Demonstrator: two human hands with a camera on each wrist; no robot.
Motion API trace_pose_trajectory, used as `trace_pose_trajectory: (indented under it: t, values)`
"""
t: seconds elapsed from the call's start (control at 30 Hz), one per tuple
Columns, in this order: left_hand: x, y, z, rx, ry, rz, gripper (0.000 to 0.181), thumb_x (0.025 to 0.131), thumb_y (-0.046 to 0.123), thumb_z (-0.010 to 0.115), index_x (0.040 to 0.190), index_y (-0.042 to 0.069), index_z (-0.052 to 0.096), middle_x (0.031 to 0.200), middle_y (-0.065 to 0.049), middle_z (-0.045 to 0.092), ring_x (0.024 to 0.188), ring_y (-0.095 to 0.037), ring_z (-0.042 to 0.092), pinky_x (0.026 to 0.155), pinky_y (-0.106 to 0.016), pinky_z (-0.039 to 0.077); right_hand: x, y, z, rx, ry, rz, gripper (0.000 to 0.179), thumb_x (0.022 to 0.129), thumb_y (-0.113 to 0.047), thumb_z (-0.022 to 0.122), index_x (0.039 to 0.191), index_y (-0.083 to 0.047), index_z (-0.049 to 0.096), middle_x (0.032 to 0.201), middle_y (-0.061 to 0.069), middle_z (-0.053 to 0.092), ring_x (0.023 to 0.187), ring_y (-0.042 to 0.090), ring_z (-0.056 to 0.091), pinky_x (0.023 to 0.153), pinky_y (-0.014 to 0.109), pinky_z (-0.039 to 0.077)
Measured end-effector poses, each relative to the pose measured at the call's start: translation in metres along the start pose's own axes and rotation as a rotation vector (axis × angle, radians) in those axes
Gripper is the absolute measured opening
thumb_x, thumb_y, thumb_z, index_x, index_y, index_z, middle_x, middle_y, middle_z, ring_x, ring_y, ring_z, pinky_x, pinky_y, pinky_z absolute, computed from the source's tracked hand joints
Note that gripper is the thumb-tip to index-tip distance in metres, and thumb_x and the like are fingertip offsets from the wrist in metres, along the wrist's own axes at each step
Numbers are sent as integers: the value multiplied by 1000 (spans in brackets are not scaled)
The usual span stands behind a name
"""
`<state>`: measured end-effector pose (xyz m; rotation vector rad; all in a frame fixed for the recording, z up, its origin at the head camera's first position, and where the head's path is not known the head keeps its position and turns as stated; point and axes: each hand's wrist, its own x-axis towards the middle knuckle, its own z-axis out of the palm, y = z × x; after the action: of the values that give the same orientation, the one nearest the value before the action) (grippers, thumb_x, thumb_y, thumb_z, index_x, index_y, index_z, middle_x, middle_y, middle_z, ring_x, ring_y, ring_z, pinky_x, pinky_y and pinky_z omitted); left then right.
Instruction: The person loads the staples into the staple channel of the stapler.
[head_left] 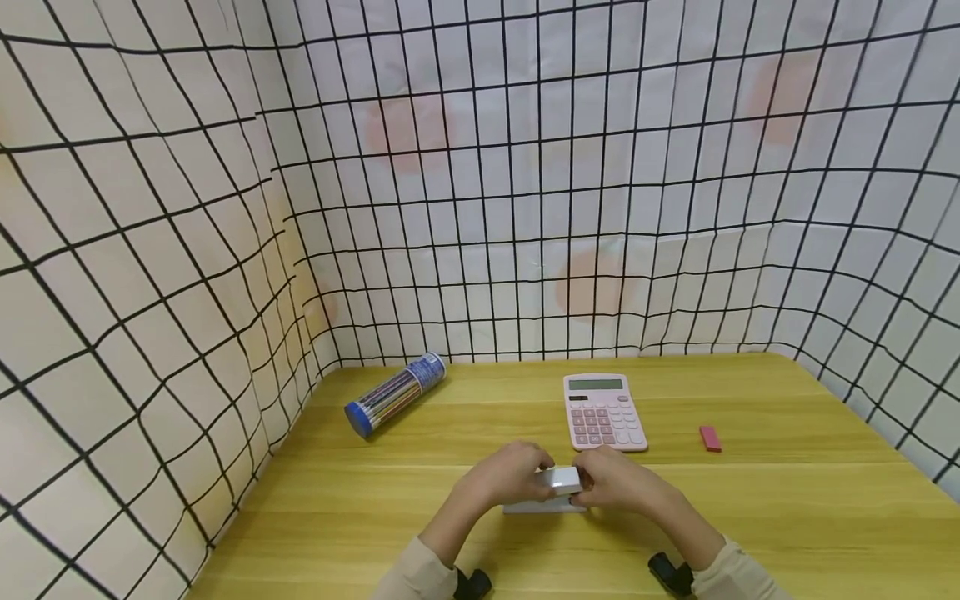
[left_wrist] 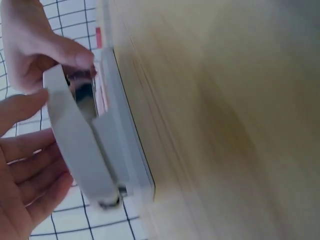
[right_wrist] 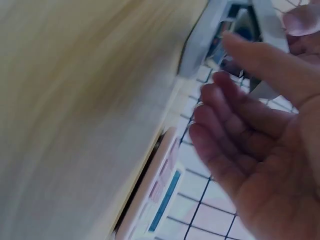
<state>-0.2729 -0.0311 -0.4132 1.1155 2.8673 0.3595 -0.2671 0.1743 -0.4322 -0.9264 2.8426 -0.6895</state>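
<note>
A white-and-grey stapler (head_left: 564, 479) stands on its base on the table, its top arm raised from the base, as the left wrist view shows. My left hand (head_left: 506, 477) holds the top arm, thumb on one side and fingers on the other. At the front end, my right hand (head_left: 615, 481) has its thumb and curled fingers around the stapler's nose. Seen from the right wrist, the right thumb lies by the dark gap between arm and base. Fingers partly hide what is inside that gap.
Just behind the hands lies a pink calculator (head_left: 606, 412). A pink eraser-like block (head_left: 709, 438) is to its right. On the left, a clear tube of pencils with blue ends (head_left: 396, 395) lies aslant. White cloth with a black grid (head_left: 525, 208) walls the wooden table (head_left: 337, 517).
</note>
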Motion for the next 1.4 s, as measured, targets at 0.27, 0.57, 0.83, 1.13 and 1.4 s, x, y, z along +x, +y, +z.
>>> trace_pose_trajectory:
  t: [0.27,0.57,0.83,1.13,1.4]
  values:
    - [-29,-21,-17,225,158,-37,50,89,42,68,131,15,60,130,-2,63,120,-20,59,102,-36,47,-14,1,-26,-74,18,76,30,76,-15,80,99,1,70,93,7,69,87,22,63,77,39,54]
    - [-56,-54,-43,444,506,-121,85,82,61,66,152,25,32,157,-7,34,146,-29,30,118,-56,19,-19,7,-42,-555,452,39,67,74,-31,81,132,-6,57,138,24,50,129,46,41,108,60,33]
    - [-62,-60,-46,529,554,-216,96,84,73,51,158,26,13,166,-3,4,153,-27,9,117,-62,5,-17,7,-41,-676,616,-3,96,71,-48,80,150,-19,35,160,21,14,149,43,-3,111,68,11]
    - [-60,-62,-49,578,544,-263,89,89,67,51,157,23,16,165,-1,11,153,-26,11,119,-60,11,-13,7,-40,-679,646,18,80,90,-74,30,152,-23,32,163,17,4,150,40,-13,112,69,0]
    - [-60,-61,-47,529,510,-260,83,91,68,43,157,30,11,165,0,11,153,-28,11,119,-61,4,-14,5,-37,-678,606,65,84,82,-63,54,153,-26,29,165,12,-6,149,39,-16,114,67,-7]
